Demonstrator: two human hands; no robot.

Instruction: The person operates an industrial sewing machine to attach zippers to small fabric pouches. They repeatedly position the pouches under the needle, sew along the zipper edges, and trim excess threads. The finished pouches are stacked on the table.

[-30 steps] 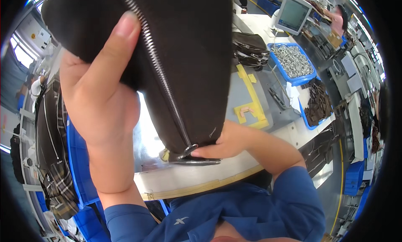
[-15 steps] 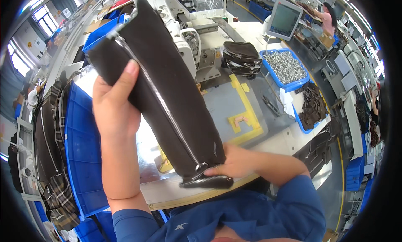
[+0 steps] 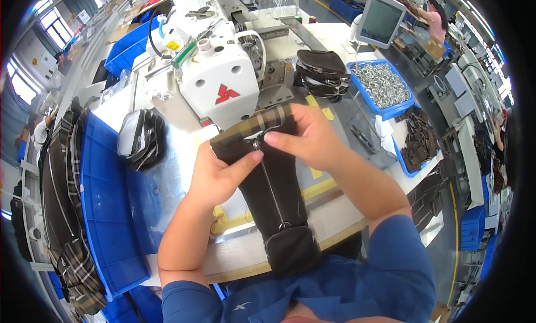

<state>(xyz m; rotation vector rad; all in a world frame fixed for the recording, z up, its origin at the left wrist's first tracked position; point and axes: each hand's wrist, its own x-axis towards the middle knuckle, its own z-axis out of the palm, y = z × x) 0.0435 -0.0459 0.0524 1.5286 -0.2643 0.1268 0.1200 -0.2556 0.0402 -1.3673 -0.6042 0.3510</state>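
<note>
A long dark brown fabric piece (image 3: 276, 186) with a silver zipper (image 3: 270, 180) along its middle hangs toward me from both hands. Its far edge is turned up, showing a strip of plaid cloth (image 3: 251, 125). My left hand (image 3: 219, 175) pinches the left side of that edge, its thumb beside the zipper's metal end. On the right side my right hand (image 3: 312, 136) grips the same edge, thumb pressed near a small white mark. At the near end a small dark pouch (image 3: 293, 249) dangles over the table edge, against my shirt.
A white sewing machine (image 3: 218, 83) stands just beyond my hands. Stacked dark pouches (image 3: 322, 72) lie right of it, others (image 3: 141, 140) to the left. Blue trays hold metal hardware (image 3: 383, 84) and brown tabs (image 3: 416, 143), near pliers (image 3: 363, 137). A blue bin (image 3: 109, 211) flanks the table's left.
The fabric piece has come down from its raised, slanted position, uncovering the sewing machine. My right hand has moved from its near end to its far edge; my left hand has moved down and right.
</note>
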